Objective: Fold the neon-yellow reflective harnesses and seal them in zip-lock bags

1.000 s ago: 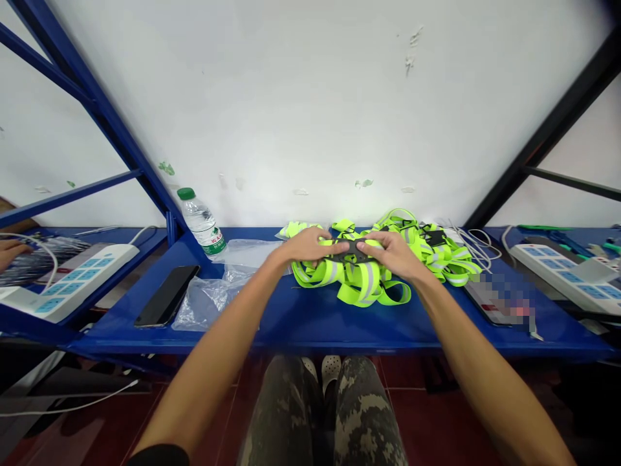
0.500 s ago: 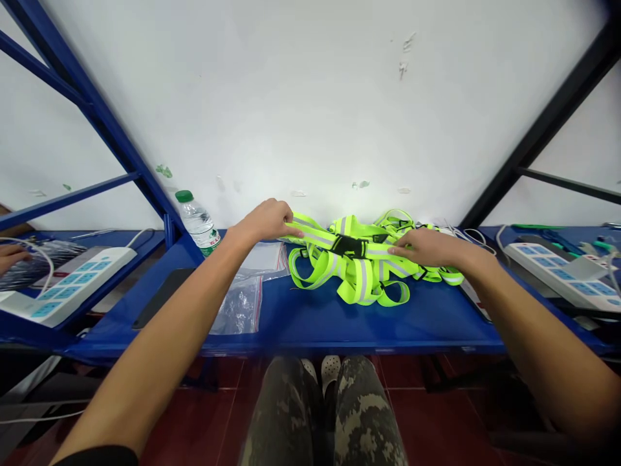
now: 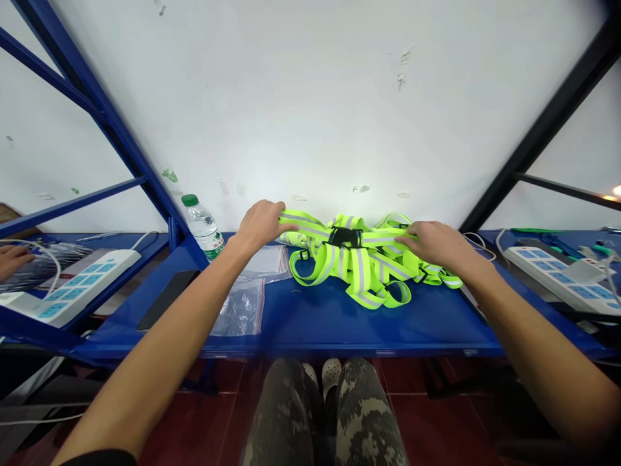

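A neon-yellow reflective strap (image 3: 310, 228) with a grey stripe is stretched between my two hands. My left hand (image 3: 264, 224) pinches its left end between thumb and fingers. The right end is gripped by my right hand (image 3: 431, 241), its thumb in front of the strap. Midway along it sits a black plastic buckle (image 3: 345, 237), which looks fastened. Under and behind this strap lies a tangled heap of matching reflective straps (image 3: 366, 275) with small black sliders; loops of it hang toward the front of the table.
Clear zip bags (image 3: 240, 307) and a dark flat object (image 3: 167, 301) lie left on the blue table (image 3: 310, 330). A green-capped water bottle (image 3: 202, 228) stands behind them. Power strips (image 3: 72, 288) flank both sides. Another person's hand (image 3: 13, 260) shows at far left.
My right hand has shifted slightly right along the strap and my left hand slightly left. The strap is spread wider, with the buckle a little higher.
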`<action>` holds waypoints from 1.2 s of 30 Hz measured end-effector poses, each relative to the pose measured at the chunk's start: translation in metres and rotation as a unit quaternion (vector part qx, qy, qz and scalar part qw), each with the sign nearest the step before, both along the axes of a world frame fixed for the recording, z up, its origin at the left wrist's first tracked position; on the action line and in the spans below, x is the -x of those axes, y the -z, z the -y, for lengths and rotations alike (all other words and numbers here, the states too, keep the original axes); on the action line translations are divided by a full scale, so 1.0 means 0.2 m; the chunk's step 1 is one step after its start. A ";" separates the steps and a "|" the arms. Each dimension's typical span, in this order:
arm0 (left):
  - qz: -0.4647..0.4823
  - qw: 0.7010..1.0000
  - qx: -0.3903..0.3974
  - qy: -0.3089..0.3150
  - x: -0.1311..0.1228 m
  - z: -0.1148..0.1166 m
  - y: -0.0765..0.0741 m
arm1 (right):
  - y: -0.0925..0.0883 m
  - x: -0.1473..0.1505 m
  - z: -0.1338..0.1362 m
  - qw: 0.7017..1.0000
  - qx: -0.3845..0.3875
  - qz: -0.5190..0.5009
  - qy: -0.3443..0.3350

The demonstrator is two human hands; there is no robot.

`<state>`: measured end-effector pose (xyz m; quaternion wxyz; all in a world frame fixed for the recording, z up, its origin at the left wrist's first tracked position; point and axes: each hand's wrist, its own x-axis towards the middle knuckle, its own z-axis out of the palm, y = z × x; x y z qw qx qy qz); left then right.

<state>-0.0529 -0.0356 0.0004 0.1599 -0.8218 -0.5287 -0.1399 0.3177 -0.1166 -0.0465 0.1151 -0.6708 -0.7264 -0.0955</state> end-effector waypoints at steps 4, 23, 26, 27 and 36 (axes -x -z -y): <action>0.020 0.999 -0.004 -0.033 0.01 -0.01 0.02 | -0.02 0.00 0.00 1.000 -0.016 -0.002 0.017; 0.261 0.934 0.169 0.177 -0.08 -0.03 0.24 | 0.14 0.09 0.03 0.970 0.080 -0.198 -0.117; 0.266 0.937 0.127 0.186 -0.09 -0.01 0.22 | 0.12 0.10 0.02 0.969 0.080 -0.213 -0.097; 0.261 0.945 0.097 0.175 -0.09 0.00 0.21 | 0.11 0.11 0.01 0.972 0.068 -0.205 -0.089; 0.211 0.964 -0.113 0.120 -0.16 0.10 0.19 | 0.03 0.22 -0.02 0.974 0.091 -0.153 -0.142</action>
